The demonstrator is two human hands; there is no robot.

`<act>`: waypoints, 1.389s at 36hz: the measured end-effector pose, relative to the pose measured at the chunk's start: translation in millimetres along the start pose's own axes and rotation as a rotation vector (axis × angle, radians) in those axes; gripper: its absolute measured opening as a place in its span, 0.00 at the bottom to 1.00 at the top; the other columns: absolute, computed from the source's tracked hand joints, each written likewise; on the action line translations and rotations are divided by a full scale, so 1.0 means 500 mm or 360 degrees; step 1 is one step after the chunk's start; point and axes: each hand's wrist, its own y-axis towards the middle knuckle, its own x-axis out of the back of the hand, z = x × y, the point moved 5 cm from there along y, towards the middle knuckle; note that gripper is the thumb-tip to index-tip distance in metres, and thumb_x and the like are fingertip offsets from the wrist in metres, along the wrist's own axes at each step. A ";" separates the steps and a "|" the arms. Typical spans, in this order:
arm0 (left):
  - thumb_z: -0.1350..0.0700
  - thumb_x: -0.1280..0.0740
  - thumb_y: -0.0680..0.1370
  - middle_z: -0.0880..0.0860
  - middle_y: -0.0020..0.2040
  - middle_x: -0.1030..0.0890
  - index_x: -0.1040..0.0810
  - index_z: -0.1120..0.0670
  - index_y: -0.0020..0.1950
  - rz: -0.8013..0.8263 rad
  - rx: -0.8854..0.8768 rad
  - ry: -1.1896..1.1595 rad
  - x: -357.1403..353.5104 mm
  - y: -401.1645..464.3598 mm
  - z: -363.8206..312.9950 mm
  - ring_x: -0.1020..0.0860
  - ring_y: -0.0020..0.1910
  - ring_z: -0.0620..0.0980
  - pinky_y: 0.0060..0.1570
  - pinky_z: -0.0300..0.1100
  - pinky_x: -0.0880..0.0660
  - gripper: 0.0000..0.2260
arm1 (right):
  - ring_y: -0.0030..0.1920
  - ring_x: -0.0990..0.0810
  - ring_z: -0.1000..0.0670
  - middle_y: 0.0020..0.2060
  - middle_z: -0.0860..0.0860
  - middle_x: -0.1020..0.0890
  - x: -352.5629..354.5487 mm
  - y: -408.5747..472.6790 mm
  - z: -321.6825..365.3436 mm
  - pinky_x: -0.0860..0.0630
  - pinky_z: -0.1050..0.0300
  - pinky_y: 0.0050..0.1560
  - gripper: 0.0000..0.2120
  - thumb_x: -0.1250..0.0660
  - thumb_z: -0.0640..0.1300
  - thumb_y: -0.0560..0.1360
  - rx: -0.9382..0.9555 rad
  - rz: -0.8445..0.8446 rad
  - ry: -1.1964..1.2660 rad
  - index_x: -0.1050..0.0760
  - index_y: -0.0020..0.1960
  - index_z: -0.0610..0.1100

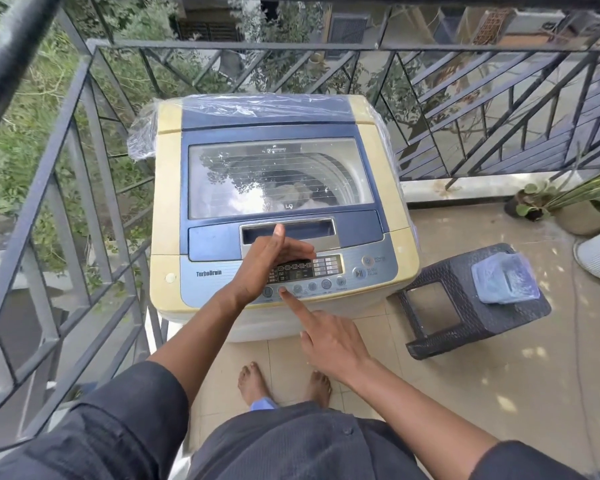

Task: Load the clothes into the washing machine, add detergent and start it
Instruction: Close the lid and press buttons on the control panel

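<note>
Washing machine point(278, 202): we find it in the balcony's far left corner, railing point(84, 168) behind and left. Clothes point(291, 195) inside, under the lid. Stool point(465, 299): right of it, detergent pouch point(504, 278) on top. Potted plants point(568, 202): far right edge.

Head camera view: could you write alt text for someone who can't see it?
A person's right hand presses a button on the control panel of a closed top-loading washer, while the left hand hovers open above the panel. Clothes show through the lid; a stool stands nearby.
</note>
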 end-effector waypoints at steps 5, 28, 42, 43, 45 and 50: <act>0.37 0.54 0.86 0.60 0.55 0.11 0.14 0.63 0.61 -0.0028 0.0015 -0.0005 -0.002 -0.003 0.001 0.14 0.62 0.55 0.73 0.53 0.24 0.37 | 0.42 0.18 0.39 0.44 0.45 0.18 -0.007 -0.001 0.002 0.21 0.45 0.44 0.49 0.38 0.41 0.78 -0.0003 0.0007 0.0049 0.72 0.78 0.67; 0.38 0.55 0.86 0.60 0.54 0.11 0.14 0.63 0.60 -0.0045 0.0035 0.0046 0.000 0.000 -0.002 0.14 0.61 0.56 0.72 0.56 0.24 0.38 | 0.43 0.17 0.38 0.45 0.43 0.16 -0.014 0.006 0.000 0.25 0.48 0.42 0.52 0.39 0.40 0.76 -0.0042 0.0084 -0.0019 0.76 0.77 0.67; 0.36 0.55 0.85 0.62 0.53 0.11 0.14 0.64 0.58 0.0012 0.0105 0.0026 0.011 0.017 -0.012 0.13 0.59 0.59 0.70 0.58 0.23 0.39 | 0.43 0.17 0.37 0.45 0.44 0.16 0.000 -0.004 -0.014 0.24 0.46 0.43 0.48 0.40 0.41 0.77 -0.0057 0.0023 0.0064 0.71 0.79 0.68; 0.36 0.55 0.85 0.63 0.53 0.11 0.14 0.65 0.58 0.0012 0.0106 0.0019 0.012 0.018 -0.010 0.13 0.59 0.60 0.70 0.59 0.23 0.40 | 0.44 0.17 0.38 0.45 0.44 0.16 0.001 -0.005 -0.018 0.25 0.47 0.43 0.48 0.40 0.41 0.77 -0.0070 0.0017 0.0068 0.71 0.79 0.68; 0.35 0.55 0.85 0.64 0.53 0.12 0.15 0.65 0.58 0.0010 0.0108 0.0007 0.013 0.020 -0.007 0.13 0.59 0.61 0.71 0.60 0.23 0.40 | 0.43 0.17 0.38 0.44 0.45 0.16 0.004 -0.006 -0.028 0.29 0.49 0.41 0.48 0.41 0.41 0.77 -0.0103 0.0012 0.0082 0.71 0.79 0.68; 0.35 0.56 0.85 0.65 0.54 0.12 0.15 0.66 0.58 -0.0018 0.0118 -0.0004 0.018 0.026 0.000 0.13 0.59 0.62 0.70 0.61 0.23 0.41 | 0.42 0.18 0.40 0.43 0.47 0.17 0.014 -0.015 -0.055 0.25 0.48 0.42 0.45 0.42 0.42 0.79 -0.0205 -0.0013 0.0132 0.70 0.79 0.68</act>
